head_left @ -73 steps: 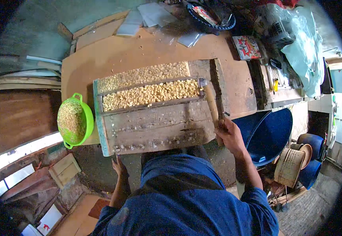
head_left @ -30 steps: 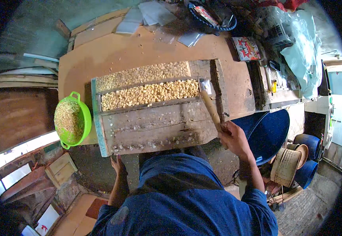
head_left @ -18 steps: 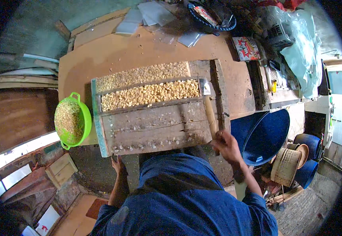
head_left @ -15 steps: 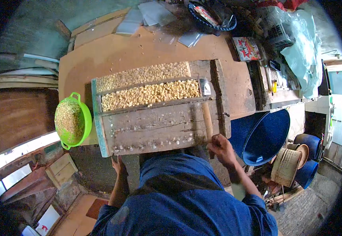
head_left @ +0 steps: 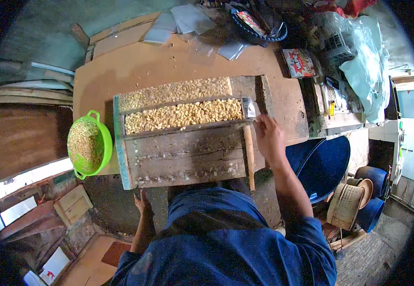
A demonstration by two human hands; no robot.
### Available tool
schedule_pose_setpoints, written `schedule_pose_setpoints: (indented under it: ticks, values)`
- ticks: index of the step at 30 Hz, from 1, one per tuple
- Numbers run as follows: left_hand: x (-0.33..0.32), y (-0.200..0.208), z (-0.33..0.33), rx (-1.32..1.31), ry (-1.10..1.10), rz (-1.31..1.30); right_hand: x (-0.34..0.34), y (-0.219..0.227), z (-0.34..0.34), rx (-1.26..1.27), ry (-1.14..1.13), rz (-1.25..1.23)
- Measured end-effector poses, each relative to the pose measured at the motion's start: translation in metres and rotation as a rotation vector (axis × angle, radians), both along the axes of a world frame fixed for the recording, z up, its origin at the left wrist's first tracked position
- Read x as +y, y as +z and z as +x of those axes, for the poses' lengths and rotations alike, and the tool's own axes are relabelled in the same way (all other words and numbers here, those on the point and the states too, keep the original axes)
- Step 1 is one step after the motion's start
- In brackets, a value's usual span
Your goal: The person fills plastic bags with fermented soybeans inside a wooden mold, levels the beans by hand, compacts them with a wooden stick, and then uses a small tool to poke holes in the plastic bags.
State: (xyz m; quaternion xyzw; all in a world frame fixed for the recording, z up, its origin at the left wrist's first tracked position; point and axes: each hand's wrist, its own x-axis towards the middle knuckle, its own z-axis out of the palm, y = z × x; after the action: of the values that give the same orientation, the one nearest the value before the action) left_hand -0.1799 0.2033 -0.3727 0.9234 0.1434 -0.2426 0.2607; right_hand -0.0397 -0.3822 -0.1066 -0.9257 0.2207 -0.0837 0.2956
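Observation:
A worn wooden board frame (head_left: 188, 152) lies before me, with a long slot holding pale split beans or grains (head_left: 183, 116). Behind the slot runs a second strip of the same pale pieces (head_left: 178, 89). Clear plastic (head_left: 250, 108) shows at the slot's right end. Beside it hovers my right hand (head_left: 270, 138), fingers loosely bent and seemingly holding nothing; whether the fingertips touch the plastic is unclear. A wooden stick (head_left: 250, 157) stands along the board's right side, apart from the hand. Below the front left corner, my left hand (head_left: 143, 202) is open, fingers apart.
At the left, a green colander (head_left: 106, 148) holds more pale pieces. Clear plastic sheets (head_left: 161, 27) and a dark blue basket (head_left: 279, 35) lie at the table's back. Blue barrels (head_left: 326, 162) stand right of the table; a box (head_left: 298, 63) lies at back right.
My right hand has let go of the wooden stick and moved up and away to the plastic at the slot's end. My left hand has dropped slightly from the board's corner, fingers spread.

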Motion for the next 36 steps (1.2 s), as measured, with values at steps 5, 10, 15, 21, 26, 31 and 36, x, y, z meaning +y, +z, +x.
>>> schedule_pose_setpoints:
  ticks: [5,10,15,21,26,31,36]
  values:
    - [-0.042,0.04,0.012,-0.002,0.619,-0.302,-0.014,-0.021,0.035,0.042,0.044,-0.1]
    - [-0.03,0.036,-0.003,0.048,0.695,-0.254,-0.015,-0.018,0.039,0.039,0.052,-0.147]
    - [-0.023,0.023,-0.022,0.042,0.524,-0.163,0.004,0.011,0.04,-0.163,-0.018,-0.032]
    - [-0.045,0.014,-0.012,-0.027,0.838,-0.384,0.003,0.0,0.038,-0.158,0.199,-0.19]
    - [-0.013,0.017,-0.03,-0.009,0.282,-0.101,0.035,0.015,0.035,-0.128,0.273,-0.09]
    - [-0.031,0.012,-0.034,-0.017,0.649,-0.115,0.086,-0.003,0.043,-0.199,0.606,-0.058]
    - [-0.037,0.035,-0.032,0.029,0.707,-0.236,0.119,-0.016,0.065,-0.159,0.72,-0.162]
